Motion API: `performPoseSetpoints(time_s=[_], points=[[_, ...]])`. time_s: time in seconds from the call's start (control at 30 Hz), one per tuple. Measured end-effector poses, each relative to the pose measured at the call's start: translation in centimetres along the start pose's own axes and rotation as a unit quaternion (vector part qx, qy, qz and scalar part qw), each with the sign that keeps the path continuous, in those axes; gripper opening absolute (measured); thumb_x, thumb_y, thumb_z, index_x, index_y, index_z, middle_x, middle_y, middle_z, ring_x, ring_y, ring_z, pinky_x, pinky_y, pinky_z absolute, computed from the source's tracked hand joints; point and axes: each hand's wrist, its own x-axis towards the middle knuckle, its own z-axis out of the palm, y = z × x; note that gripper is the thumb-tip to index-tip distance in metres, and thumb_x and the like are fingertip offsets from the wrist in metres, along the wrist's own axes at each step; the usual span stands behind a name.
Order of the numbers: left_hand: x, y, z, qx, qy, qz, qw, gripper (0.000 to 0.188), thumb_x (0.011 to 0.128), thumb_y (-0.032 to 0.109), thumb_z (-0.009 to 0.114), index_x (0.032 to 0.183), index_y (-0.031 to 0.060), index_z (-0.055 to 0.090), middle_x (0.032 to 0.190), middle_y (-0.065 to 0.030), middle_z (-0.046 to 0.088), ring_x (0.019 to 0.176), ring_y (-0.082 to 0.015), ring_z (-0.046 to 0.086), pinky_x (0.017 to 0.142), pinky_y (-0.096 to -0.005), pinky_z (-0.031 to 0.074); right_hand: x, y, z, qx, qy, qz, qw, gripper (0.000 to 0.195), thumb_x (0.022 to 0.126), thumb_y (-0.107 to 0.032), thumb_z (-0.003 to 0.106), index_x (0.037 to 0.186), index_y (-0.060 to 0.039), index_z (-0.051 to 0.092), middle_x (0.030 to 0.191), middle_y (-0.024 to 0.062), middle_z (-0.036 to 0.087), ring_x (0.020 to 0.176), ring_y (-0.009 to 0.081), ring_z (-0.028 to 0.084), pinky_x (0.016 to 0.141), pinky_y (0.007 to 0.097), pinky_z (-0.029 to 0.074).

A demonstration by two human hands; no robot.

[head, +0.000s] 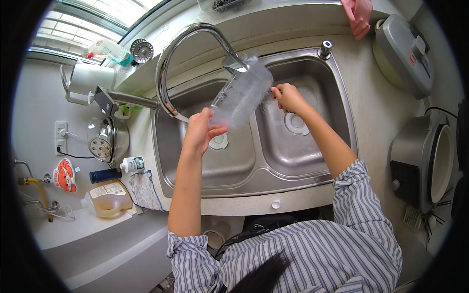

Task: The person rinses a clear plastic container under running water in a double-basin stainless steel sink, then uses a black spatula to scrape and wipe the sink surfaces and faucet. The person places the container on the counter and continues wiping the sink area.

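My left hand (pixel 200 130) grips the lower end of a clear plastic container (pixel 240 95), which is tilted over the divider of the double sink. The container looks wet and slightly blurred. Behind its upper end is the outlet of the curved chrome faucet (pixel 185 34). Close to the container's right side, my right hand (pixel 289 98) is above the right basin (pixel 293 157), its fingers closed around a thin dark object (pixel 272 90). Most of that object is hidden by the fingers. Below the left hand lies the left basin (pixel 220 172) with a pale drain cover (pixel 218 141).
At left stand a glass kettle (pixel 117 141), a white bottle (pixel 132 164), a dark blue cylinder (pixel 105 175), a large jug (pixel 110 199) and a cloth (pixel 146 188). A small white cap (pixel 276 204) sits on the front edge. Grey-lidded cookers (pixel 406 55) line the right.
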Motion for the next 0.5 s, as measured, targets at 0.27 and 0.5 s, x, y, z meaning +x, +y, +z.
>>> performPoseSetpoints(time_s=[0.27,0.5], points=[[-4.3,-4.1,-2.9,0.220,0.101,0.099,0.965,0.029,0.087,0.013,0.051,0.062,-0.0007,0.046,0.056,-0.0076,0.056,0.050,-0.0133,0.060,0.043,-0.0236,0.048,-1.0,0.1,-0.9,-0.020,-0.006,0.015,1.000,0.035,0.093,-0.025,0.043,0.075,0.0019,0.057,0.050,0.0082,0.055,0.037,0.0154,0.053,0.033,0.0298,0.041],[-6.0,-2.1,-7.5,0.469,0.195,0.155,0.847,0.029,0.086,0.013,0.054,0.063,-0.0019,0.046,0.051,-0.0090,0.052,0.044,-0.0144,0.056,0.042,-0.0297,0.043,3.0,0.6,3.1,-0.034,0.079,-0.069,0.994,0.036,0.092,-0.025,0.047,0.073,0.0032,0.059,0.061,0.0220,0.059,0.050,0.0366,0.058,0.053,0.0436,0.048]])
